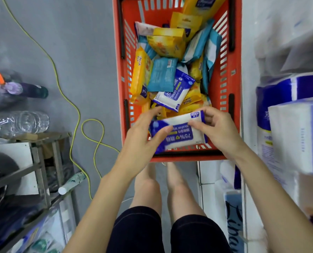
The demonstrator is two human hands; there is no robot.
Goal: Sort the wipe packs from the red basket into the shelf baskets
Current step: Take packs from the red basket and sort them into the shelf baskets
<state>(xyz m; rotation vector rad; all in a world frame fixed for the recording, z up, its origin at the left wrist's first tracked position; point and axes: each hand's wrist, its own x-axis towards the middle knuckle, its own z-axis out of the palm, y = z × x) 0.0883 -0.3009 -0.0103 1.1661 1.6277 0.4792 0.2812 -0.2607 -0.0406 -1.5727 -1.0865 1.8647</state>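
Alcohol wipe pack [179, 133], white with blue ends, held level over the near end of the red basket [236, 73], just above its front rim. I keep the printed face turned up, probably to check the label and judge which shelf basket it belongs in; the print reads upside down from my side. My left hand [142, 137] grips the pack's left end, thumb laid across the face and fingers reaching past the far edge. My right hand [220, 128] pinches the right end, thumb on the face and fingers curled over the far edge. Neither hand is free. Inside the basket the unsorted packs lie jumbled and overlapping: a second alcohol wipe pack [173, 94] just beyond my fingers, a teal pack [162, 75] and yellow packs [140, 73]. So full a heap suggests much sorting remains. I cannot pick out any shelf baskets; wrapped tissue rolls [280, 92] stand on the shelving at my right.
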